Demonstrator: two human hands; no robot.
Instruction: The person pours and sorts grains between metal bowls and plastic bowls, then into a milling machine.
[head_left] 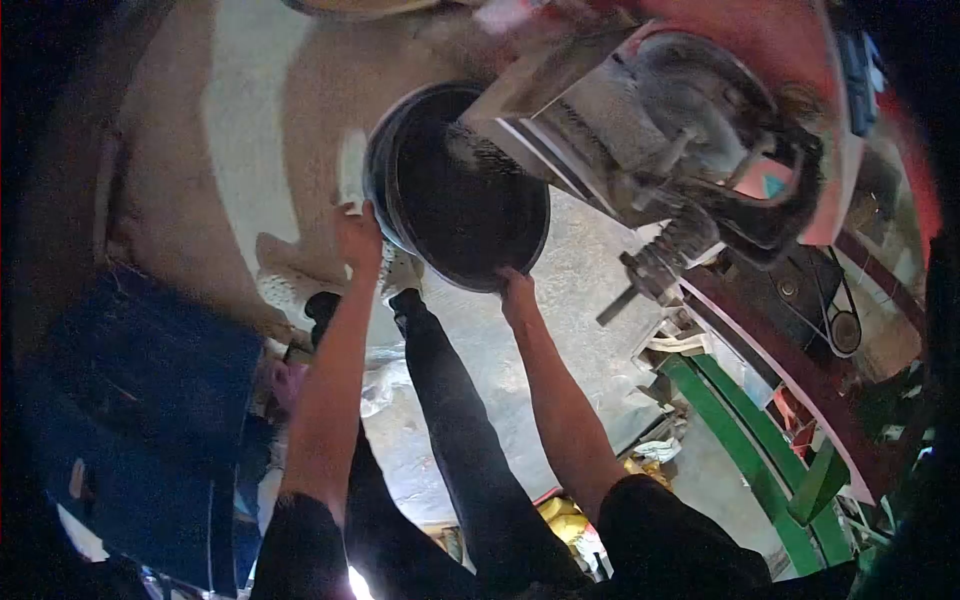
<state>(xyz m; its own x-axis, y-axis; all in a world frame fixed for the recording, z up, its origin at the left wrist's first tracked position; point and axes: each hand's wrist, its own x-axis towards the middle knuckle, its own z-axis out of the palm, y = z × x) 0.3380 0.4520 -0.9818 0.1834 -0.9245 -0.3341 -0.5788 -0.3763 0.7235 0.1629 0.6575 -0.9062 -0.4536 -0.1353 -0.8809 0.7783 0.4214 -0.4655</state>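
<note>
A round black bucket (pixel 470 215) is tilted so that its dark inside faces me, below the mouth of a machine's metal chute (pixel 545 120). My left hand (pixel 358 240) is closed on the bucket's left side, thumb and fingers against its outer wall. At the lower right rim my right hand (pixel 515 290) grips the edge, its fingers partly hidden behind it. The chute's end overlaps the bucket's upper right part. Dark, blurred bits show at the chute's lip, over the bucket's opening.
To the right stands the machine with a threaded screw (pixel 665 255) sticking out toward me. A green metal frame (pixel 745 460) and a belt pulley (pixel 845 332) are farther right. Dark blue panels (pixel 150 400) stand at left. My shoes (pixel 290 290) are on the floor just past the bucket.
</note>
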